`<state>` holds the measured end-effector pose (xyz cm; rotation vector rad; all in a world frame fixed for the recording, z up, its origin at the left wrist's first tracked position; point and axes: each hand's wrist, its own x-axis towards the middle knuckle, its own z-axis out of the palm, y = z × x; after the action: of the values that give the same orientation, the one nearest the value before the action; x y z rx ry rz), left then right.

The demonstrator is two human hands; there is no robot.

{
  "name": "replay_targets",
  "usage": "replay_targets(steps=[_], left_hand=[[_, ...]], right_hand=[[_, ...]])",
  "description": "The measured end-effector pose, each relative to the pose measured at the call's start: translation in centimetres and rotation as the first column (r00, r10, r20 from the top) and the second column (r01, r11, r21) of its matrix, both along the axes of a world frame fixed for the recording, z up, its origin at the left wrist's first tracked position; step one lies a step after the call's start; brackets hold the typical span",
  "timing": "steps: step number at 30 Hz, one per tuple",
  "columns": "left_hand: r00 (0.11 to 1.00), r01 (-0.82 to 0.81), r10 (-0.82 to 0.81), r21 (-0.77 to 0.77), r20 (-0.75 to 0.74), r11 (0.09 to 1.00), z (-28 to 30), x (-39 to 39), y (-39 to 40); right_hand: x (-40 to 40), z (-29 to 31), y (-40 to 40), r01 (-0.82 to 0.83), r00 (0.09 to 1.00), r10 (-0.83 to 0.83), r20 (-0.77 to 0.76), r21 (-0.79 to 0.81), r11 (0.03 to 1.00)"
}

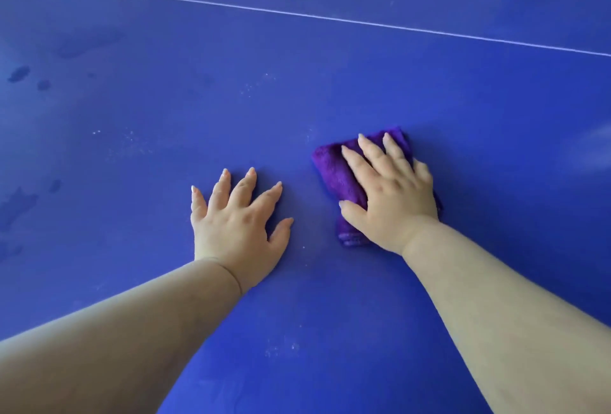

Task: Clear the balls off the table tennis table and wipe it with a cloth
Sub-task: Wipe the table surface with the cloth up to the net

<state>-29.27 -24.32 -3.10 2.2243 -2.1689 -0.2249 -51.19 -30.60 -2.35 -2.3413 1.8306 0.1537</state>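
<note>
The blue table tennis table [132, 109] fills the view. A folded purple cloth [334, 172] lies flat on it right of centre. My right hand [390, 195] presses down on the cloth with straight, spread fingers and covers most of it. My left hand [238, 225] rests flat on the bare table just left of the cloth, fingers spread, holding nothing. No balls are in view.
A thin white line [330, 18] crosses the table far above the hands. Dark damp patches [20, 73] mark the surface at the left. Small white specks [129, 139] dot the table near the hands.
</note>
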Motion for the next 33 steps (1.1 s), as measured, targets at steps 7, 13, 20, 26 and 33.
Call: replay_targets(steps=[7, 13, 20, 26, 33], left_hand=[[1.0, -0.024, 0.023, -0.062, -0.014, 0.998, 0.1, 1.5, -7.5], [0.996, -0.027, 0.02, -0.081, -0.089, 0.996, -1.0, 2.1, -10.0], [0.996, -0.018, 0.009, -0.106, -0.088, 0.994, -1.4, 2.3, -10.0], [0.996, -0.009, -0.003, -0.143, -0.088, 0.99, -1.7, 2.3, -10.2], [0.999, -0.009, 0.004, -0.1, -0.051, 0.995, -1.1, 2.1, -10.1]], right_hand=[[-3.3, -0.4, -1.3, 0.224, 0.974, -0.224, 0.013, -0.021, 0.974], [-4.4, -0.6, -6.7, 0.355, 0.935, -0.355, 0.011, -0.05, 0.933], [-6.2, -0.9, -20.5, 0.513, 0.859, -0.512, 0.024, -0.065, 0.856], [-0.3, -0.5, -25.8, 0.433, 0.901, -0.431, 0.056, -0.037, 0.9], [4.7, -0.3, -15.3, 0.013, 0.996, -0.01, 0.088, -0.031, 0.999]])
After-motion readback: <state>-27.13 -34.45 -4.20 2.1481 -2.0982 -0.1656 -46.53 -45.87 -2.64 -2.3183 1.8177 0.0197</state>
